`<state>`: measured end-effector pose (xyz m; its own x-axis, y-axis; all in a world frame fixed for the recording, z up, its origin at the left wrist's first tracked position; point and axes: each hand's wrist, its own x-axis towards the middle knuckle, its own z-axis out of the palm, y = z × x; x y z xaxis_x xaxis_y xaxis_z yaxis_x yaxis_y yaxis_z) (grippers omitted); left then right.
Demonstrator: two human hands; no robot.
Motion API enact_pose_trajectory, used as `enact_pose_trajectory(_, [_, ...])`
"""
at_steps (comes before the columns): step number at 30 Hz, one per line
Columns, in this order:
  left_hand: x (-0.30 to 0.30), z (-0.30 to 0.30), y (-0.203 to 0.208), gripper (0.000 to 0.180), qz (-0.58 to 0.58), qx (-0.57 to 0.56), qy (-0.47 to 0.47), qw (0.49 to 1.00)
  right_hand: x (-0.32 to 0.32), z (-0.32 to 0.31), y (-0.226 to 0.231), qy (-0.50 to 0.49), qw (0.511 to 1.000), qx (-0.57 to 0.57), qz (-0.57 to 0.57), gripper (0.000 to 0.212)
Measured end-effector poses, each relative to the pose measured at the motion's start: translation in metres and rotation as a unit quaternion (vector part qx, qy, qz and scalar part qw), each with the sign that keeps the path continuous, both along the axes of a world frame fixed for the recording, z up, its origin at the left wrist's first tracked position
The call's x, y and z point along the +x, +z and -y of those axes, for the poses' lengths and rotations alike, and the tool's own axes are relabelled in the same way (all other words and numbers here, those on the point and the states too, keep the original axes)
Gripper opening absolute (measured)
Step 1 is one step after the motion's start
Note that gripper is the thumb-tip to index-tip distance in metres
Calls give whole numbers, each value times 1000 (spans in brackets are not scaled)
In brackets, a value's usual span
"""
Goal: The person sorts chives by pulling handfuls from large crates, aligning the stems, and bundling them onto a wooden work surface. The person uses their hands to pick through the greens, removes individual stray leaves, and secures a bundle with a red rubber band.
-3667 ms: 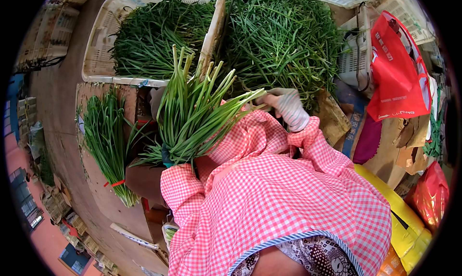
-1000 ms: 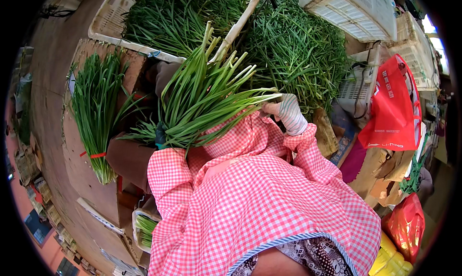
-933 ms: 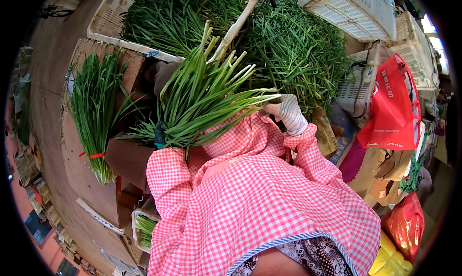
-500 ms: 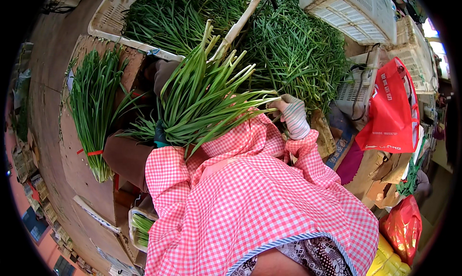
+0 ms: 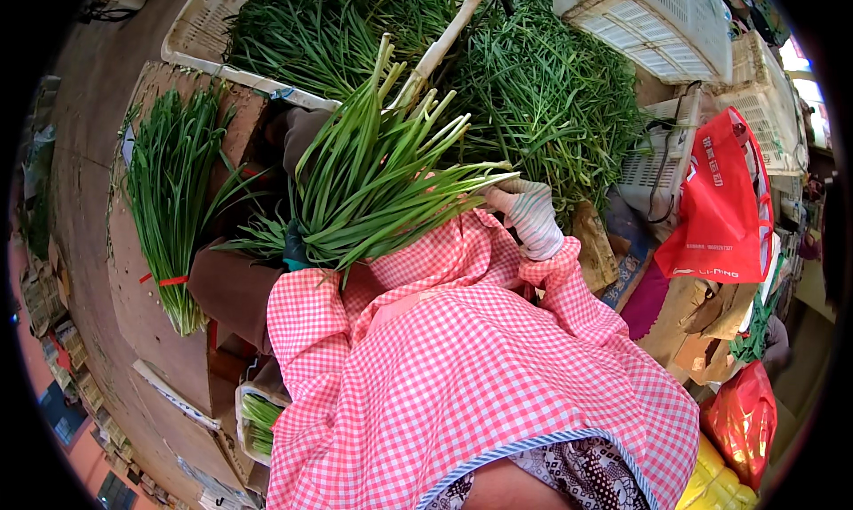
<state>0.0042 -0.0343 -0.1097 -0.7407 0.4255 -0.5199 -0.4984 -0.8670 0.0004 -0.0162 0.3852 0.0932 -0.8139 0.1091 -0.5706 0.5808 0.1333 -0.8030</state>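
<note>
Across my lap lies a loose bunch of garlic chives [image 5: 373, 181], its pale stem ends fanned toward the upper right. My left hand [image 5: 295, 246], in a dark teal glove, grips the leafy side of the bunch; leaves cover most of its fingers. At the lowest stem ends, my right hand [image 5: 530, 215] in a pale striped glove pinches some stalks, its fingertips partly hidden. Left of my knee, a tied bunch of chives [image 5: 169, 199] with a red band [image 5: 174, 281] rests on a brown board [image 5: 133, 288].
Ahead stands a white crate [image 5: 200, 43] heaped with chives. A large pile of greens [image 5: 551, 101] lies to its right, under another white crate [image 5: 644, 21]. A red bag [image 5: 724, 203] hangs at the right. By my left side is a small white basket [image 5: 242, 421] with cut greens.
My right hand has shifted slightly left and down, its fingers closer along the lowest stems. The left hand and the bunch stay nearly in place.
</note>
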Motion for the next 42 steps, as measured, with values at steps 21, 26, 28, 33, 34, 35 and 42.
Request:
enact_pose_trajectory(21, [-2, -1, -1, 48, 29, -26, 10, 999, -78, -9, 21, 355, 925, 129, 47, 40])
enact_pose_trajectory(26, [1, -12, 19, 48, 24, -51, 17, 998, -76, -9, 14, 411, 887, 211, 13, 31])
enact_pose_trajectory(28, [1, -20, 28, 49, 34, -54, 30, 997, -72, -11, 10, 417, 878, 234, -1, 32])
enact_pose_trajectory(33, [-2, -16, 29, 50, 10, -61, 13, 998, -69, -40, -8, 433, 814, 386, -31, 25])
enact_pose_trajectory(34, [-2, -14, 29, 50, 1, -60, 2, 998, -64, -45, -5, 410, 840, 355, -10, 27])
enact_pose_trajectory(35, [-1, -17, 29, 51, -8, -72, 13, 997, -59, -49, -1, 386, 864, 323, 10, 28])
enact_pose_trajectory(42, [-4, 8, 24, 45, -39, -93, -18, 995, -34, -154, -20, 290, 802, 522, 28, 24])
